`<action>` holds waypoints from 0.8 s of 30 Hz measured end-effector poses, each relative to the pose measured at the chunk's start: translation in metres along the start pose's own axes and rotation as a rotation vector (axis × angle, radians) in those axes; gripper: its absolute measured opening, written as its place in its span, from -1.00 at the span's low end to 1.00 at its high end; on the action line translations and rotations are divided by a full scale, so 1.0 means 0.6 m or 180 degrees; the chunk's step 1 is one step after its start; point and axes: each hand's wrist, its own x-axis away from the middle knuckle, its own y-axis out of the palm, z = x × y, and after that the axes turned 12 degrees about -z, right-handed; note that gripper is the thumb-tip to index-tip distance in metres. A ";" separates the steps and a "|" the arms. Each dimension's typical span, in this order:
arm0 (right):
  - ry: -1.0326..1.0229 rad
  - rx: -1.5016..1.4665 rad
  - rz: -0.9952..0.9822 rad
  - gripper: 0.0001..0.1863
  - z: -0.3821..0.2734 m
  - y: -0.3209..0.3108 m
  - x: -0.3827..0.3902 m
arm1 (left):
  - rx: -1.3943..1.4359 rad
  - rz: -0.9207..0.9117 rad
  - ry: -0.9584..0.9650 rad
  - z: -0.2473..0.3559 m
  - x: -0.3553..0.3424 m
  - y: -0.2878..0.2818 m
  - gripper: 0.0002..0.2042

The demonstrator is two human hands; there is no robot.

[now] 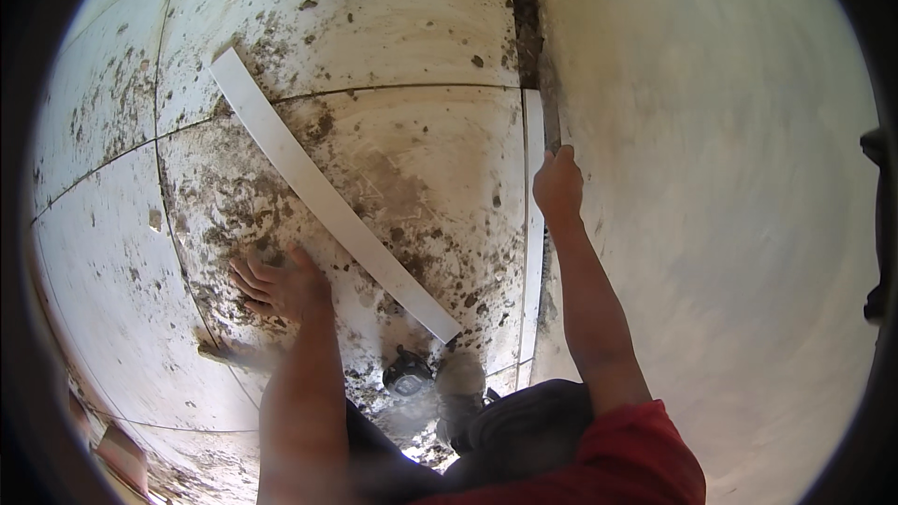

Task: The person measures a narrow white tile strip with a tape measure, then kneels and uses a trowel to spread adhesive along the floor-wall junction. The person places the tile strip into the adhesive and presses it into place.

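My left hand (281, 285) rests on the dirt-speckled white tiled floor (412, 28), fingers spread. My right hand (557, 182) grips a narrow greyish tool (552, 112), whose far end lies along a dark, mortar-filled gap (526, 19) at the wall's foot. Just left of that hand, a narrow white tile strip (531, 299) runs along the floor's edge. A longer loose white strip (332, 196) lies diagonally across the tiles between my hands.
A plain pale wall (711, 206) fills the right side. A small black round object (407, 374) sits by my shoe (458, 416). A thin bar (215, 353) lies left of my left forearm, and reddish pieces (126, 458) show at the lower left.
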 end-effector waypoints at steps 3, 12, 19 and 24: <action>-0.0117 -0.0099 0.0099 -0.70 0.026 0.011 -0.011 | 0.0092 0.0115 0.0123 -0.002 0.000 0.003 -0.32; -0.0254 0.0030 0.0172 -0.65 0.010 -0.038 0.001 | 0.0102 0.0262 0.0216 -0.005 -0.001 0.008 -0.31; -0.0136 0.0186 -0.0115 -0.41 -0.030 -0.038 -0.023 | -0.0034 0.0145 0.0027 -0.005 -0.003 0.012 -0.31; -0.0450 0.0052 0.0073 -0.38 -0.006 -0.067 0.014 | -0.0257 0.0314 0.0004 -0.007 -0.008 0.019 -0.31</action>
